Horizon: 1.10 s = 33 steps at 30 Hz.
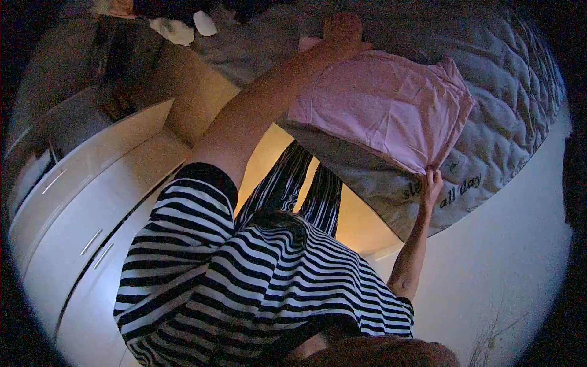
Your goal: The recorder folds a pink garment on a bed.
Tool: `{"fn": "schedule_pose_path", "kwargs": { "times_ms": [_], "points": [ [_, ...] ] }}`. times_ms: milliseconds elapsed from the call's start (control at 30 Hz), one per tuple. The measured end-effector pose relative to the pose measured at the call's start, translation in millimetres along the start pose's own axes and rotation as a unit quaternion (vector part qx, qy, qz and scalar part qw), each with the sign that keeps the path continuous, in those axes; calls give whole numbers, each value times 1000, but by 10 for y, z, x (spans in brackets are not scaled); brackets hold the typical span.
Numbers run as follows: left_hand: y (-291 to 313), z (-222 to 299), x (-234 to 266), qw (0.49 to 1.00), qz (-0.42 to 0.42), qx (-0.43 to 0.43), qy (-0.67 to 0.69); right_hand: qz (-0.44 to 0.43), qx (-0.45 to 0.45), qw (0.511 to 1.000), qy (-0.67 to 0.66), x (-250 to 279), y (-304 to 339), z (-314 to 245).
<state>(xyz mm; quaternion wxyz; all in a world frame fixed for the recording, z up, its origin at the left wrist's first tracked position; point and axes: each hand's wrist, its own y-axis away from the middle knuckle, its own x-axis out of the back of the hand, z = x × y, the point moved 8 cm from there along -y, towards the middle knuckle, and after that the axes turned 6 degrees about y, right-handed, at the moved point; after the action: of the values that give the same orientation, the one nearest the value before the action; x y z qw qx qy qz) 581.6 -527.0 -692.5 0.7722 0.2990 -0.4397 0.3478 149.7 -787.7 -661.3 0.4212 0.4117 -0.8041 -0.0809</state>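
Note:
A pink piece of clothing [385, 101] lies spread on the grey quilted bedding [507, 116], with creases on its right side. Its exact kind is hard to make out. My right hand [433, 181] is closed on its near right corner, drawing the fabric into a point there. Stretched out across the bed, my left arm reaches the cloth's far left edge. My left hand [343, 32] rests at that edge, dim and grainy, so its grip does not show clearly.
White drawers and cabinets [79, 226] with slim handles stand to my left. A dark glossy surface [73, 110] lies above them. Crumpled white items [174, 30] sit at the far left. The bed's corner hangs before my legs, and a pale wall or floor [489, 269] is at right.

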Motion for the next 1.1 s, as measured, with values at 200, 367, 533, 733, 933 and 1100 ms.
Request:
{"fn": "schedule_pose_path", "kwargs": {
  "times_ms": [200, 367, 533, 733, 933, 1100],
  "points": [
    [22, 212, -38, 991, -84, -57, 87, 5, 3, 1000, 25, -84, -19, 156],
    [76, 216, 182, 993, 78, -85, 25, 10, 4, 999, 44, -194, 3, 94],
    [-68, -115, 3, 988, 30, -86, 128, 26, -28, 999, 18, -247, 156, -22],
    [-330, -1193, -364, 753, -40, 92, 651, 56, 26, 956, 286, -292, 224, -654],
    [96, -1201, 621, 708, -81, -38, 700, 138, 218, 919, 298, -1084, 449, -2186],
    [486, -1810, 858, 665, -116, 5, 738, 10, 385, 877, 287, -3162, 299, -3529]
  ]
}}
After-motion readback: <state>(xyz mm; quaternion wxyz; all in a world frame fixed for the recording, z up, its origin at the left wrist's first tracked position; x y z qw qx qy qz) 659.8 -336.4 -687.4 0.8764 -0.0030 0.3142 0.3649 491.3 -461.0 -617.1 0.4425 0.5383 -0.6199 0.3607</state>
